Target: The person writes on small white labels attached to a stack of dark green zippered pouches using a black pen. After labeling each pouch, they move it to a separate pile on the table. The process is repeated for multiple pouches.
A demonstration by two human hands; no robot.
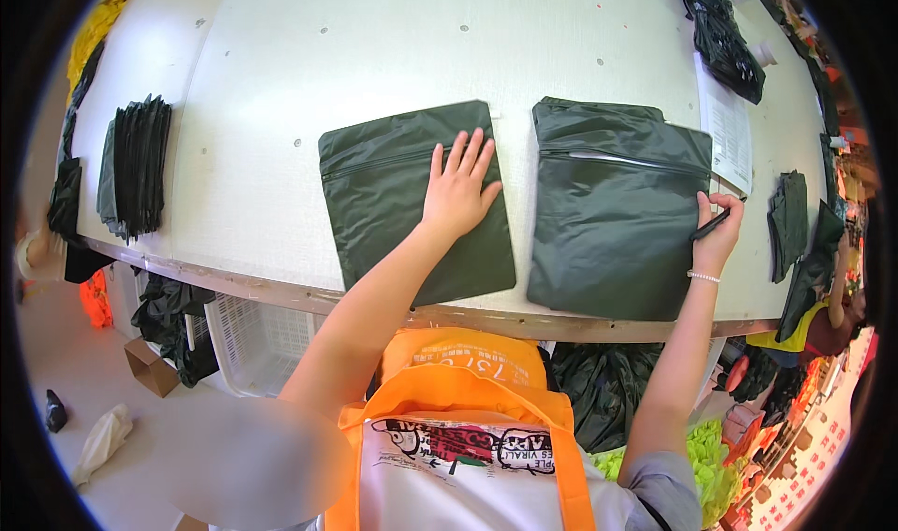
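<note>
My left hand (459, 187) lies flat, fingers spread, on a dark green-black zippered fabric pouch (412, 241) on the white table. To its right rests a pile of similar zippered pouches (617, 232); a pale strip shows along the zipper opening of the top one. At this pile's right edge is my right hand (718, 227), its fingers closed round a slim black tool (710, 224) whose exact kind I cannot make out. Thumb and forefinger meet near the edge of the top pouch; whether they pinch the fabric is unclear.
Black folded pieces (137, 168) are stacked at the table's left. A black bundle (720, 40) and a printed sheet (727, 129) lie at far right, with another dark stack (788, 224) nearer. Below the table edge (309, 299) stand a white basket (257, 339) and black bags (603, 391).
</note>
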